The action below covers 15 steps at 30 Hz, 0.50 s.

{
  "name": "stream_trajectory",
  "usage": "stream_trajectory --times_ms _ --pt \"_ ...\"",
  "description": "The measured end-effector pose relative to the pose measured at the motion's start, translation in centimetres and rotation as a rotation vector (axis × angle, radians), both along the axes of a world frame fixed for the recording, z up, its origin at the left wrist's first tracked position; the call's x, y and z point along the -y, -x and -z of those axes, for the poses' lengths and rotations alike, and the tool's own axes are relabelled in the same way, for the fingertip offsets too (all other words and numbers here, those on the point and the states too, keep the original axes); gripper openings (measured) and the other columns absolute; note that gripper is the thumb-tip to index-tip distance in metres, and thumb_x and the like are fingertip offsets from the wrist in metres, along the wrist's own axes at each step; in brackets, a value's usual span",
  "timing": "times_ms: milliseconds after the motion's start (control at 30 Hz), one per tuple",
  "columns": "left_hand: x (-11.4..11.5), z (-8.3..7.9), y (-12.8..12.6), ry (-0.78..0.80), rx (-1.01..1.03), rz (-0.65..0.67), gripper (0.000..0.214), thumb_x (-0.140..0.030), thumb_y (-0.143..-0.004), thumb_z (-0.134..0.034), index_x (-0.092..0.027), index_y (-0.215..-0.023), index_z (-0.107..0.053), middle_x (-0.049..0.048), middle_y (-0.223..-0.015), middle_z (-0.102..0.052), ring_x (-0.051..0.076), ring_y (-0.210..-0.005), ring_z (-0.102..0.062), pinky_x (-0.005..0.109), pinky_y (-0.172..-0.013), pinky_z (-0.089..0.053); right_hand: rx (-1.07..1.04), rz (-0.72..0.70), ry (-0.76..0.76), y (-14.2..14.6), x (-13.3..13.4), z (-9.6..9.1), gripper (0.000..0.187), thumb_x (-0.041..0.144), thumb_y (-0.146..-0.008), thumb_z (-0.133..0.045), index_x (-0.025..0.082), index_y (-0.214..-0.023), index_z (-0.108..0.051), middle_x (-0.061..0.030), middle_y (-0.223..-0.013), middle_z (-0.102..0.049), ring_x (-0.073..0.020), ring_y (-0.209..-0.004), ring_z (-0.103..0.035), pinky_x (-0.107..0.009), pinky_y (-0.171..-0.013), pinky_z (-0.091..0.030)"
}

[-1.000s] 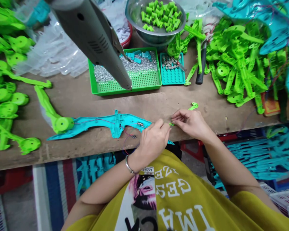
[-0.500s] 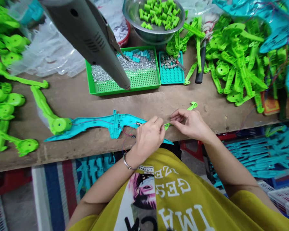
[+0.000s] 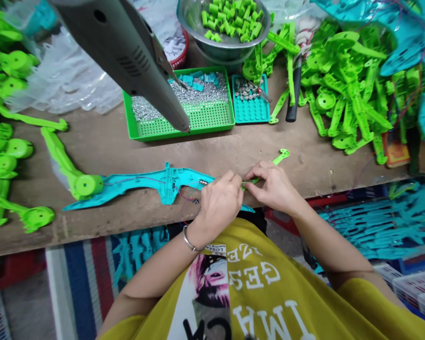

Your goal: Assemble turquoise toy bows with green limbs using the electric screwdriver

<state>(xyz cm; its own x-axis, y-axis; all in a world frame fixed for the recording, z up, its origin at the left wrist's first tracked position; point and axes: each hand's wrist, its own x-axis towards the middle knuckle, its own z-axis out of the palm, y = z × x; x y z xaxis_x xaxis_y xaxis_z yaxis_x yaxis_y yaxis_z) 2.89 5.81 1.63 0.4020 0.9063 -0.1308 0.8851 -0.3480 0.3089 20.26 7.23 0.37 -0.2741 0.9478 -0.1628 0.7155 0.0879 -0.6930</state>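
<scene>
A long blue plastic toy bow body (image 3: 138, 183) lies along the front of the bench, its open inner side up with thin wires and small metal springs in it. At its left end sits a green bow arm (image 3: 87, 186). Over its right end, my left hand (image 3: 221, 196) is closed with curled fingers, covering the joint beneath. Close beside it, my right hand (image 3: 274, 186) pinches with thumb and forefinger at a thin green part by the left fingertips; what exactly is pinched is too small to tell. Another green arm (image 3: 281, 156) sticks out behind my right hand.
A grey electric screwdriver (image 3: 156, 80) hangs over a green tray (image 3: 212, 123) of screws. Beside it stand a blue tray (image 3: 251, 113) with small metal parts and a steel bowl (image 3: 226, 49) of green tubes. Green arms are heaped left and right (image 3: 354, 94); a black-handled hammer (image 3: 295, 94) lies between.
My right hand has moved slightly left, its fingertips now close to my left fingers. My left hand keeps its place on the bow. The view has shifted slightly.
</scene>
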Motion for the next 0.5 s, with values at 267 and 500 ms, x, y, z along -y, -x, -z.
stream_trajectory --times_ms 267,500 --pt "-0.3 -0.9 1.3 0.064 -0.116 0.256 0.025 -0.022 -0.101 -0.044 -0.018 -0.093 -0.067 0.0067 -0.095 -0.062 0.019 -0.075 -0.062 0.030 -0.052 -0.035 0.058 0.014 -0.045 0.9 0.5 0.6 0.007 0.017 -0.081 -0.064 0.020 -0.077 -0.069 -0.0031 -0.079 -0.064 -0.0197 -0.079 -0.056 -0.037 -0.084 -0.038" --pt "0.9 0.1 3.8 -0.104 0.021 0.394 0.025 -0.020 -0.103 -0.041 -0.017 -0.110 -0.066 0.0056 -0.091 -0.060 0.016 -0.074 -0.060 0.026 -0.053 -0.040 -0.030 -0.058 -0.085 0.9 0.7 0.8 0.016 0.011 -0.085 -0.060 0.019 -0.090 -0.073 -0.0033 -0.085 -0.064 -0.0186 -0.082 -0.058 -0.034 -0.080 -0.039"
